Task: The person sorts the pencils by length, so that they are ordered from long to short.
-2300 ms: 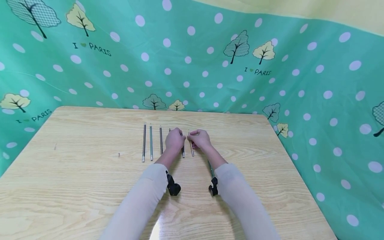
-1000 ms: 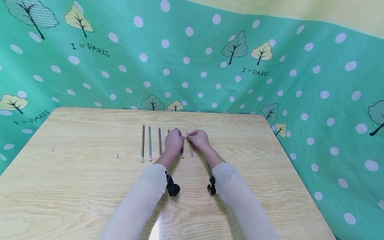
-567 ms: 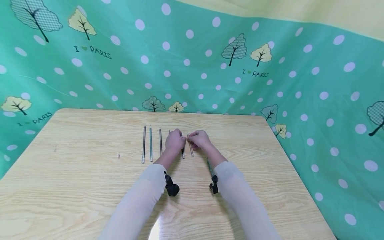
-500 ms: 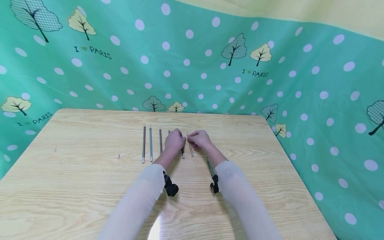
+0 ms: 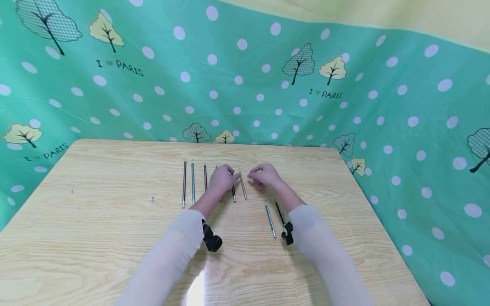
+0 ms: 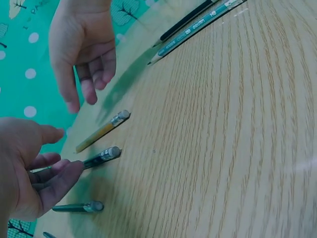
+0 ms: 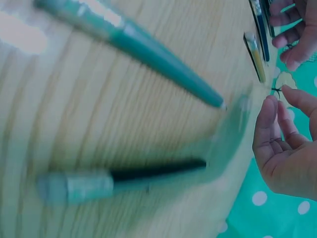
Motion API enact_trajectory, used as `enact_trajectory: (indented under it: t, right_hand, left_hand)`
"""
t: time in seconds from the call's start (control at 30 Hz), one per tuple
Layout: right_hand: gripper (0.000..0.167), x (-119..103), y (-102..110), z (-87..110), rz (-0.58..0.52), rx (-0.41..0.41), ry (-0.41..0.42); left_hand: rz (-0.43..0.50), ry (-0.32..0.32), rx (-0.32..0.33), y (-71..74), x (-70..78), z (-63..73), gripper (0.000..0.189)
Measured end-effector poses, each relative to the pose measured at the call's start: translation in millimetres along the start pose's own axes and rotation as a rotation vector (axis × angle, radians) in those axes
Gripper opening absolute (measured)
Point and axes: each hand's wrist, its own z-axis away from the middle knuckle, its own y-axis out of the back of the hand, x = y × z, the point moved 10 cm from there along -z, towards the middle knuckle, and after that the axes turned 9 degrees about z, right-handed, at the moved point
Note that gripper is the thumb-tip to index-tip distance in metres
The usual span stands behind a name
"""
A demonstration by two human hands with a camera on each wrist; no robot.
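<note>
My left hand (image 5: 223, 177) hovers at the dark pencil (image 5: 234, 194), fingers loosely extended; in the left wrist view its fingers partly cover that pencil (image 6: 102, 157), with no grip visible. My right hand (image 5: 265, 175) is just right of the natural-wood pencil (image 5: 243, 189), apart from it, thumb and fingers loosely bent around nothing. That shorter wooden pencil (image 6: 104, 131) lies slightly tilted, eraser end toward me. Left of these, a long dark pencil (image 5: 184, 185), a teal pencil (image 5: 193, 182) and another dark pencil (image 5: 205, 176) lie roughly parallel. One more is mostly hidden beneath my left hand.
Nearer to me, by the right forearm, lie another teal pencil (image 5: 270, 219) and a black pencil (image 5: 280, 211), the latter partly covered by the wrist camera. A tiny dark mark (image 5: 152, 199) shows on the wooden table (image 5: 95, 238). A green dotted curtain (image 5: 229, 72) hangs behind.
My right hand has let go of the wooden pencil and moved right, uncovering it. The left fingers have loosened from the dark pencil. Both pencils near the right forearm now show more fully.
</note>
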Motion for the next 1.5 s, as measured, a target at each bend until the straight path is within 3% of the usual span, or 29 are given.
enact_trajectory:
  t: [0.13,0.37,0.53,0.77,1.1,1.3,1.5]
  right_hand:
    - [0.03,3,9,5.3,0.031,-0.013,0.02]
    - [0.03,13,24,17.2,0.143,-0.012,0.033]
    - [0.029,24,29,28.6,0.226,-0.044,0.035]
    - [0.028,32,38,43.1,0.346,-0.071,0.069]
    - [0.026,45,38,56.2,0.499,-0.153,0.113]
    - [0.025,57,32,57.3,0.526,-0.189,0.096]
    - [0.023,62,25,58.5,0.498,-0.193,0.077]
  left_hand:
    - [-0.004,-0.008,-0.02,0.3,2.0,3.2,0.038]
    - [-0.109,-0.148,-0.045,-6.0,19.3,17.4,0.037]
    - [-0.159,-0.203,-0.085,-17.7,29.3,29.0,0.037]
    - [-0.198,-0.223,-0.178,-44.7,36.0,48.3,0.041]
    - [-0.325,-0.285,-0.249,-74.7,43.8,75.1,0.044]
    - [-0.384,-0.316,-0.233,-87.0,42.7,79.9,0.043]
    - [-0.388,-0.281,-0.211,-96.1,41.1,81.6,0.043]
